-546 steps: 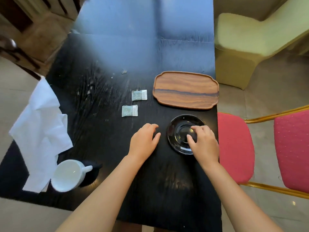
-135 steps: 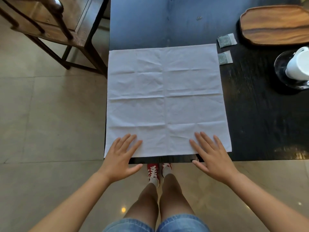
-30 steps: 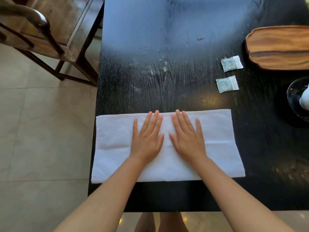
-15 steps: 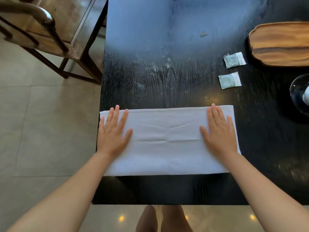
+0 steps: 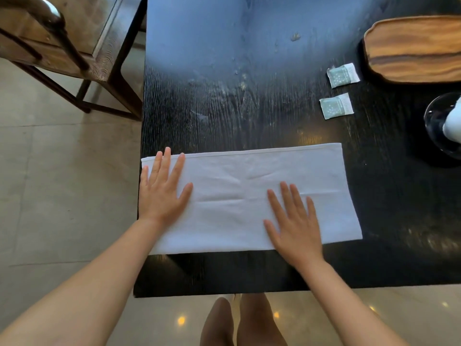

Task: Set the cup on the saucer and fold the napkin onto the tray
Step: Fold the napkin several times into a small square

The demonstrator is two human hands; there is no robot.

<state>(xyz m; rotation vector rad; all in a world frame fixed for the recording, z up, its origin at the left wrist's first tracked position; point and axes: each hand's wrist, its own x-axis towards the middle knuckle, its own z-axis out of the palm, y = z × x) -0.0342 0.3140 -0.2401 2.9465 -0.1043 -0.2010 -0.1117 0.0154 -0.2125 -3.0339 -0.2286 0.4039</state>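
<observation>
Both the left hand (image 5: 162, 193) and right hand (image 5: 294, 223) lie spread flat on the half-folded white cloth napkin (image 5: 249, 198). The next fold likely needs edges aligned, then creased, before reaching the oval wooden tray (image 5: 411, 48).

Both hands lie flat, palms down, fingers spread and pointing away from the body. The left hand (image 5: 163, 193) sits farther forward than the right hand (image 5: 295, 226), well apart from it. Both bare forearms reach in from below, neither hand gripping anything.
</observation>
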